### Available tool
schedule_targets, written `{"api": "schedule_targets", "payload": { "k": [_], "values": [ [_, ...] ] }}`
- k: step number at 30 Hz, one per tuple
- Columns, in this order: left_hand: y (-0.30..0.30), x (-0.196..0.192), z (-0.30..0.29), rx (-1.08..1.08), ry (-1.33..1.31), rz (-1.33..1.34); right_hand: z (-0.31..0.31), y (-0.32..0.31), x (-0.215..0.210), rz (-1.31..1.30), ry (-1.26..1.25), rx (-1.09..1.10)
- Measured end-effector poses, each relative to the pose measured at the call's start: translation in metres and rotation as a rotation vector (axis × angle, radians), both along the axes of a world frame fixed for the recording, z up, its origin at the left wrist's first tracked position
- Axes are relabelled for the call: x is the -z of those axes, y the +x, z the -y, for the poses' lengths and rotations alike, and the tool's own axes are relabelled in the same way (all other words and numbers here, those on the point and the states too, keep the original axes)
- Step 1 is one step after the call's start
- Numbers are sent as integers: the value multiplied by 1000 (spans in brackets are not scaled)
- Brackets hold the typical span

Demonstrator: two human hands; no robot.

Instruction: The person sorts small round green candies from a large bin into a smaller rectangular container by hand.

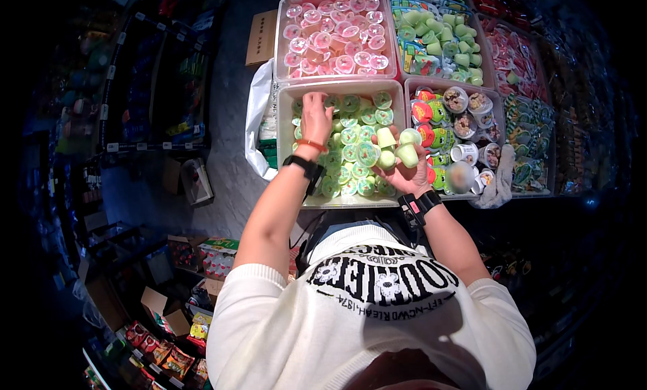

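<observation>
A clear plastic bin (290, 88) in front of me holds rows of green jelly cups (348, 135) with clear printed lids. My left hand (315, 119) reaches down at the bin's far left part, fingers curled together among the cups. Whatever its fingertips hold is hidden beneath the hand. Over the bin's right side, my right hand (416, 177) is turned palm up with several pale green jelly cups (406, 155) gathered in it, some tipped on their sides. An orange band and a black strap circle my left wrist; another black strap is on the right.
Beyond stands a bin of pink jelly cups (335, 36). To the right, another bin (410, 93) carries red-and-green packs and lidded tubs (465, 125). A white bag (259, 107) hangs at the left. Cardboard boxes (165, 309) and snack packets (176, 361) lie at lower left.
</observation>
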State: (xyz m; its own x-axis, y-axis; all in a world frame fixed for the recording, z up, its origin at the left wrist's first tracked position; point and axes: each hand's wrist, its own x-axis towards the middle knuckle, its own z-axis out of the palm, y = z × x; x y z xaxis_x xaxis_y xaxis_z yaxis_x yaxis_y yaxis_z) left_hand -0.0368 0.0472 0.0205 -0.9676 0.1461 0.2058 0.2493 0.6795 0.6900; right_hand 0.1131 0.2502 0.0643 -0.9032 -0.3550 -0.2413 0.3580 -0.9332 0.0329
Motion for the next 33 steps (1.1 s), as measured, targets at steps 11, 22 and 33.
{"api": "schedule_targets", "payload": {
  "k": [11,22,33],
  "values": [
    [73,-75,13,301,513,896,10,-11,13,60,183,-29],
    [32,8,52,126,-318,102,5,-10,21,-3,159,-153],
    [16,23,47,242,-722,178,-4,-2,17,-10,49,-134]
  ]
}}
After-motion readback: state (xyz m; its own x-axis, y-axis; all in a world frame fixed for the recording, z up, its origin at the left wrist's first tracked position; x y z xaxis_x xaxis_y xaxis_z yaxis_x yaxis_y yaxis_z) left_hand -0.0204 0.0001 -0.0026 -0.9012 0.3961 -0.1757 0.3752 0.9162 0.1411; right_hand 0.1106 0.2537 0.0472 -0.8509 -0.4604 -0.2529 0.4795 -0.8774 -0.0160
